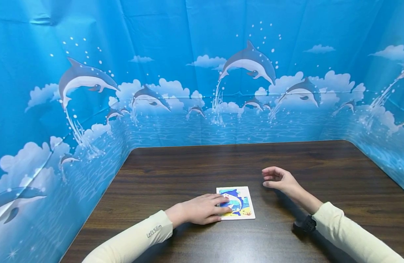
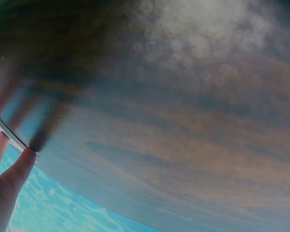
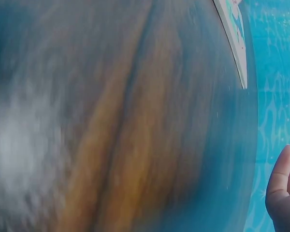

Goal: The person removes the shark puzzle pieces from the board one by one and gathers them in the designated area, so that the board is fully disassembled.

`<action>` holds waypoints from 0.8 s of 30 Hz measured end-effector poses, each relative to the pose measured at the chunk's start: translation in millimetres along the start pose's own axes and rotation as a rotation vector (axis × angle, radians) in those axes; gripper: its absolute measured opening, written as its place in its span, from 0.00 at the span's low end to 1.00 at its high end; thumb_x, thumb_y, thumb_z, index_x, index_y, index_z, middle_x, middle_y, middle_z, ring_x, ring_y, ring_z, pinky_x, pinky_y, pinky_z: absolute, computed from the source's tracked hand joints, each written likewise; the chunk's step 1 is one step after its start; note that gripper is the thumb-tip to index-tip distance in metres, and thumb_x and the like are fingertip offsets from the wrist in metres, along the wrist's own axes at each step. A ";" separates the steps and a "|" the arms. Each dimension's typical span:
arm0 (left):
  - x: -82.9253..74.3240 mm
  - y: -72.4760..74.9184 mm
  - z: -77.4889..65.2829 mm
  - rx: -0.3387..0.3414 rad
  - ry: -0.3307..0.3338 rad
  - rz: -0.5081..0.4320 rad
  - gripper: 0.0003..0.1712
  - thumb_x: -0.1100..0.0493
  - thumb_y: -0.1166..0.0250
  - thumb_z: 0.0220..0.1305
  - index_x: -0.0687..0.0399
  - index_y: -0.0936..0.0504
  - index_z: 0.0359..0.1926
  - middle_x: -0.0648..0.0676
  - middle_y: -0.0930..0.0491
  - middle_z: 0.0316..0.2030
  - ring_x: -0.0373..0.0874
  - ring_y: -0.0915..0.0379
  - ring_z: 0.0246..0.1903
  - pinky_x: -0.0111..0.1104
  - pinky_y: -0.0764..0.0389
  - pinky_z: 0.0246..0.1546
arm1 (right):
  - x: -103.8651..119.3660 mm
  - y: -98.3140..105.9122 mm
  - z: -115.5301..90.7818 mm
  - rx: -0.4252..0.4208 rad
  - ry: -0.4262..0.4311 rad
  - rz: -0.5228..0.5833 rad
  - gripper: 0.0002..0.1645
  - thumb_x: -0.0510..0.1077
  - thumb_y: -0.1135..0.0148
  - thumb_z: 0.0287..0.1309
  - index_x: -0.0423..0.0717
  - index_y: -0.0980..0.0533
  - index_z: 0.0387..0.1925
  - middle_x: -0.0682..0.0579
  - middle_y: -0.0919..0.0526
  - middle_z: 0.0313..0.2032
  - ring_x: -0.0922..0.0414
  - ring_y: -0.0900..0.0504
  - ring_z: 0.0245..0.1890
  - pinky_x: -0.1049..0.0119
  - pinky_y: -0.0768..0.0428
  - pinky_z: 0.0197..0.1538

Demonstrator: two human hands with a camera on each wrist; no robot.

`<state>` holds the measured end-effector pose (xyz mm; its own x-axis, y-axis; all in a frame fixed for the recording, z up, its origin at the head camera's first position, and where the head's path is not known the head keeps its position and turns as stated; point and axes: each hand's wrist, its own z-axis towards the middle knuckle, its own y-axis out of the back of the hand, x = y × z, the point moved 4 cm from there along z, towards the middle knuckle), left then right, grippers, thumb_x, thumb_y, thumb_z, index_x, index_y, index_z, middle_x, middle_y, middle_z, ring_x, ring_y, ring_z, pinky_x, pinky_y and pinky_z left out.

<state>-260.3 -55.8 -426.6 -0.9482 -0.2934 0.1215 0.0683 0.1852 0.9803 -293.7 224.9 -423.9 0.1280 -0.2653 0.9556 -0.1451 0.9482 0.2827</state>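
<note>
A square, white-bordered picture board (image 1: 245,202) with a blue dolphin on it lies flat on the table. Over its left part rests my left hand (image 1: 203,209), fingers extended across the picture and thumb at the lower left edge, hiding some of it. From the left wrist, fingertips (image 2: 26,159) show at the board's thin edge. To the right of the board, my right hand (image 1: 285,181) is held above the table with loosely bent fingers and nothing in them. The right wrist view shows the board's corner (image 3: 239,63) apart from that hand.
The dark wood-grain table (image 1: 175,168) is bordered at the back and sides by a blue curtain (image 1: 175,44) printed with dolphins and clouds. A black wrist device (image 1: 305,224) sits at the right sleeve's cuff.
</note>
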 end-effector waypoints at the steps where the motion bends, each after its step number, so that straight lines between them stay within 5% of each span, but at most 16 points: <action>1: 0.3 0.0 0.0 -0.001 0.001 0.001 0.26 0.47 0.57 0.73 0.38 0.41 0.70 0.52 0.40 0.69 0.48 0.42 0.68 0.41 0.34 0.65 | 0.3 -1.5 0.5 0.000 0.000 0.002 0.33 0.36 0.33 0.49 0.27 0.33 0.55 0.39 0.24 0.49 0.59 0.20 0.44 0.74 0.20 0.43; 7: 1.3 0.6 -0.6 0.002 0.004 0.002 0.26 0.46 0.57 0.73 0.38 0.42 0.70 0.51 0.41 0.69 0.48 0.42 0.68 0.41 0.33 0.65 | 3.4 -13.5 3.4 0.003 -0.001 0.014 0.32 0.36 0.33 0.49 0.28 0.33 0.55 0.30 0.28 0.53 0.54 0.21 0.46 0.74 0.21 0.43; 24: 0.7 0.7 -0.5 0.005 0.007 -0.014 0.26 0.46 0.56 0.73 0.36 0.41 0.70 0.51 0.39 0.68 0.47 0.41 0.67 0.41 0.32 0.64 | 9.1 -53.8 9.5 0.092 0.010 0.038 0.30 0.36 0.33 0.50 0.29 0.32 0.54 0.31 0.27 0.51 0.46 0.24 0.48 0.73 0.21 0.43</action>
<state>-260.8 -56.3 -425.7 -0.9468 -0.3028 0.1085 0.0530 0.1858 0.9811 -294.1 169.8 -429.7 0.1302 -0.2275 0.9650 -0.2394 0.9373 0.2532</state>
